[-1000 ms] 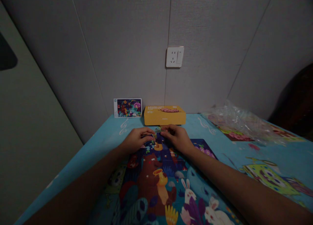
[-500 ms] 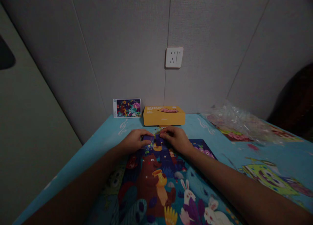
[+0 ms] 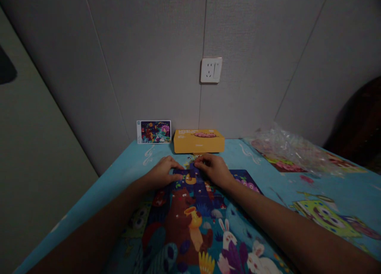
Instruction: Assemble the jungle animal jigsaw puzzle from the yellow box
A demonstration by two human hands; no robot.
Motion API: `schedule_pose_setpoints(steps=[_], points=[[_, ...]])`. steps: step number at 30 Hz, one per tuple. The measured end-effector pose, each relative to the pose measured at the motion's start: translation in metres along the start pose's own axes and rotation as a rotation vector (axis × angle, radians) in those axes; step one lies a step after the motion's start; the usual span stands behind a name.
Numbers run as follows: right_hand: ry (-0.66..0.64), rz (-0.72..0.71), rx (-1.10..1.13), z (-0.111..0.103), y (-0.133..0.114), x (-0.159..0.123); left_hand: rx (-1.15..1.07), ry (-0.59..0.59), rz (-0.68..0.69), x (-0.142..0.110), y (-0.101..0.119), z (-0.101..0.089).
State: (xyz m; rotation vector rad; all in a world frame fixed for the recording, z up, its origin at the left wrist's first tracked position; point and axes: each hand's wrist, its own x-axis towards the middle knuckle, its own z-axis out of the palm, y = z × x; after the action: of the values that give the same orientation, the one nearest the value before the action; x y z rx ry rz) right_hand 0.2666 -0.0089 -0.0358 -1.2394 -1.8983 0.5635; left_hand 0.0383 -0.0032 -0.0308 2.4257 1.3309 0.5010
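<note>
A jigsaw puzzle [image 3: 205,214] with a brown bear, white rabbits and plants lies on the table in front of me. At its far edge my right hand [image 3: 212,169] pinches a dark blue puzzle piece [image 3: 193,169] between thumb and fingers, tilted up over a gap. My left hand [image 3: 163,171] rests at the puzzle's far left corner, thumb and forefinger spread apart on the pieces beside an orange-yellow patch [image 3: 190,179]. Nothing shows in its grip. The right hand covers part of the far edge.
Behind the puzzle stand a yellow box [image 3: 199,142] and a small picture card [image 3: 154,132] against the wall. Clear plastic wrapping [image 3: 290,145] lies over printed sheets [image 3: 285,164] at the right. A blue cartoon-printed cloth [image 3: 264,182] covers the table.
My left thumb and forefinger have parted and dropped lower, and the piece near them now lies flat. My right hand stays at the far edge, its dark blue piece tilted up more.
</note>
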Motion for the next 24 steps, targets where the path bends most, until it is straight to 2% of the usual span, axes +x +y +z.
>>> schedule_pose_setpoints(steps=[7,9,12,15,19,21,24], points=[[-0.023,-0.043,-0.037,0.001,-0.002,-0.001,0.009,0.025,-0.008,0.0,0.002,0.0],[-0.053,-0.097,-0.049,0.001,-0.007,-0.002,0.003,0.056,0.033,-0.001,0.007,0.001],[-0.073,-0.166,-0.049,0.001,-0.013,-0.005,-0.13,0.1,0.115,0.0,0.018,0.005],[-0.069,-0.158,-0.021,0.003,-0.014,-0.006,-0.28,0.122,0.04,0.001,0.024,0.009],[-0.117,-0.06,0.047,0.007,-0.01,-0.007,-0.409,0.161,-0.084,0.002,0.021,0.003],[-0.146,-0.07,0.069,0.008,-0.011,-0.008,-0.429,0.157,-0.053,0.001,0.019,-0.002],[-0.169,-0.159,0.015,0.007,-0.017,-0.009,-0.39,0.131,0.01,-0.001,0.018,-0.009]])
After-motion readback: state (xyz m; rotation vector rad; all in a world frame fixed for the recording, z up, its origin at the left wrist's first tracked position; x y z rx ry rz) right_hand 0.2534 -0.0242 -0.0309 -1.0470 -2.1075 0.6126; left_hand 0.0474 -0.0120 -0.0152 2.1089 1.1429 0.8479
